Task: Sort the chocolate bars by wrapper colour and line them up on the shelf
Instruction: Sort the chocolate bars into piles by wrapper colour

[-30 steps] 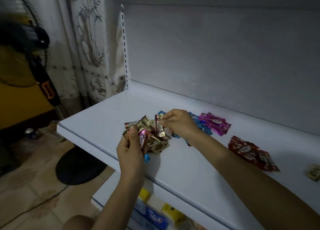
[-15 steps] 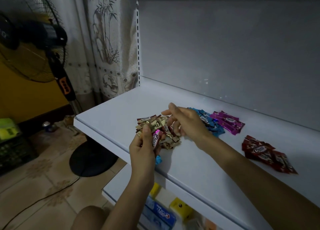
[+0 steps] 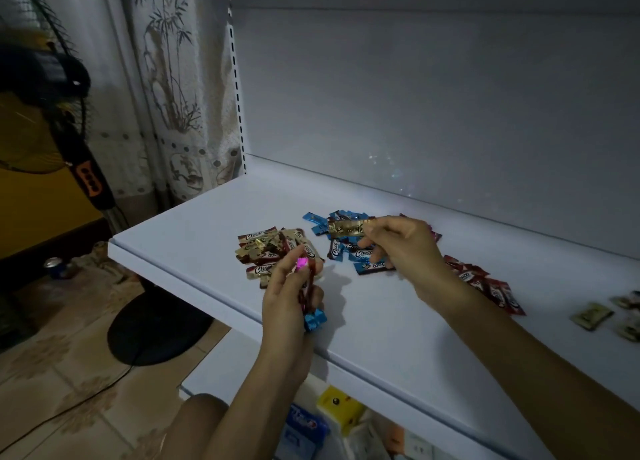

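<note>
On the white shelf (image 3: 398, 328) lies a mixed pile of gold and brown chocolate bars (image 3: 266, 250). My left hand (image 3: 287, 303) is raised over the front edge and grips a small bunch of bars (image 3: 310, 297) with pink, red and blue wrappers. My right hand (image 3: 401, 248) pinches a gold bar (image 3: 346, 229) by its end, lifted above a blue pile (image 3: 349, 248). A pink pile is mostly hidden behind that hand. Red bars (image 3: 485, 284) lie to the right, and gold bars (image 3: 592, 316) sit at the far right.
The shelf's grey back panel (image 3: 433, 106) rises behind the piles. A lower shelf (image 3: 329, 428) holds boxed goods. A standing fan (image 3: 83, 168) with a round base, a curtain and a drink can (image 3: 53, 265) on the tiled floor are to the left.
My right hand has lifted a gold bar out of the mixed pile and carried it right, over the blue pile. My left hand keeps its bunch near the front edge.
</note>
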